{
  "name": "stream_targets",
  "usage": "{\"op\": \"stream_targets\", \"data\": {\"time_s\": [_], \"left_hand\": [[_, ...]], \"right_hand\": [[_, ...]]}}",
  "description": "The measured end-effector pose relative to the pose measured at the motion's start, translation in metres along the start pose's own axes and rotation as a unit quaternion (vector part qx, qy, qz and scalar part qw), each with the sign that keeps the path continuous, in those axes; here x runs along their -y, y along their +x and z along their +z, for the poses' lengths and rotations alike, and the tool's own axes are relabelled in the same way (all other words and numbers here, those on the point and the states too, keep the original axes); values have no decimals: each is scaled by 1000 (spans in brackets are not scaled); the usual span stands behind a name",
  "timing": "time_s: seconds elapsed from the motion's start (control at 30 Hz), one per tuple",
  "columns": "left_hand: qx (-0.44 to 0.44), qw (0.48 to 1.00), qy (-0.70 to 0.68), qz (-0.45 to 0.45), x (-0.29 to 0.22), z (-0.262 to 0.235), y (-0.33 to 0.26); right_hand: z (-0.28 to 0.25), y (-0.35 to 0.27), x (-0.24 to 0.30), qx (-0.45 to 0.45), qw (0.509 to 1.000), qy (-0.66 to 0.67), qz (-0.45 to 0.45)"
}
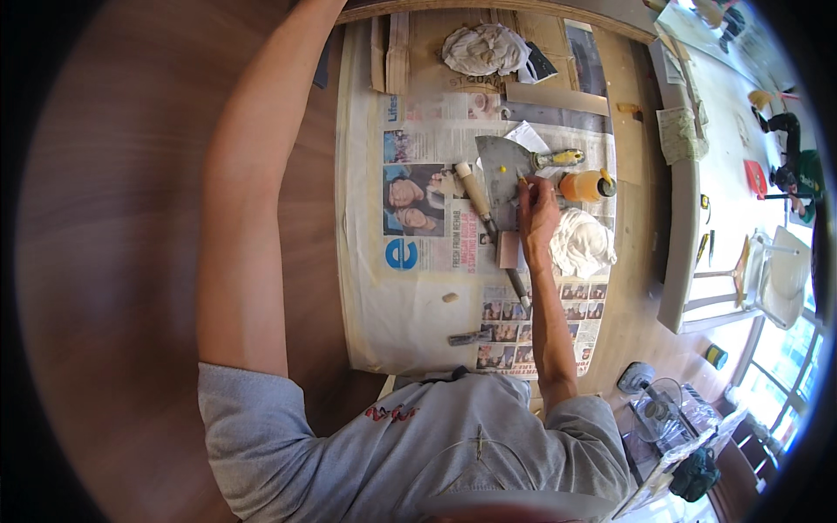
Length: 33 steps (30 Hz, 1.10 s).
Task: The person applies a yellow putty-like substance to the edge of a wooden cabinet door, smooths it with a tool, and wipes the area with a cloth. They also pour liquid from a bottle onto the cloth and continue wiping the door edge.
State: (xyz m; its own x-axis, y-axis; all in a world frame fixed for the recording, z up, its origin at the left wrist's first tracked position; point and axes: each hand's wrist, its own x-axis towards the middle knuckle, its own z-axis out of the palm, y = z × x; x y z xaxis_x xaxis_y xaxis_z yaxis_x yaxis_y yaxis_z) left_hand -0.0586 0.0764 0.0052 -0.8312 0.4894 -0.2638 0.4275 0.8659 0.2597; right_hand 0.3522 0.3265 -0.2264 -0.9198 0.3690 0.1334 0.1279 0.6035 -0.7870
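Observation:
My right hand [539, 211] reaches over the newspaper-covered board, its fingertips pinched together at the edge of a broad scraper blade [493, 155]. What the fingertips hold, if anything, is too small to make out. A small yellow dab [503, 170] sits on the blade, and a scraper with a yellow handle [560, 158] lies by it. Beside the hand stand a bottle of orange liquid [582, 186] and a crumpled white cloth [582, 243]. A tool with a pale wooden handle [473, 188] lies to its left. My left arm [248, 174] stretches past the top edge; its hand is out of view.
Newspaper [418, 131] covers the board. Near its far end lie another crumpled cloth [486, 50], cardboard and wooden strips [397, 52]. A pinkish block [509, 251] and a dark-handled tool [519, 288] lie near my right wrist. A fan [661, 403] stands at the lower right.

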Motion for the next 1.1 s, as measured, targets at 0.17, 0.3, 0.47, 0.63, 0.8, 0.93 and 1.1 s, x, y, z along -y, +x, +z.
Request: {"op": "stream_targets", "data": {"time_s": [0.17, 0.3, 0.47, 0.63, 0.8, 0.93, 1.1], "left_hand": [[-15, 999, 26, -18, -3, 2, -2], [-22, 999, 23, -22, -5, 4, -6], [-32, 999, 18, -22, -3, 6, -5], [-29, 1000, 8, -7, 2, 11, -1], [-36, 999, 30, -13, 0, 10, -1], [-19, 999, 19, -19, -5, 5, -5], [-13, 1000, 9, -23, -7, 1, -6]], "right_hand": [[14, 21, 14, 6, 983, -121, -138], [19, 30, 15, 30, 979, -140, -145], [13, 27, 10, 18, 992, -20, -123], [-6, 0, 0, 21, 998, 48, -38], [-20, -27, -23, 35, 989, 133, 51], [-21, -32, -38, 22, 993, 114, -15], [-17, -33, -41, 4, 989, 147, -28]]}}
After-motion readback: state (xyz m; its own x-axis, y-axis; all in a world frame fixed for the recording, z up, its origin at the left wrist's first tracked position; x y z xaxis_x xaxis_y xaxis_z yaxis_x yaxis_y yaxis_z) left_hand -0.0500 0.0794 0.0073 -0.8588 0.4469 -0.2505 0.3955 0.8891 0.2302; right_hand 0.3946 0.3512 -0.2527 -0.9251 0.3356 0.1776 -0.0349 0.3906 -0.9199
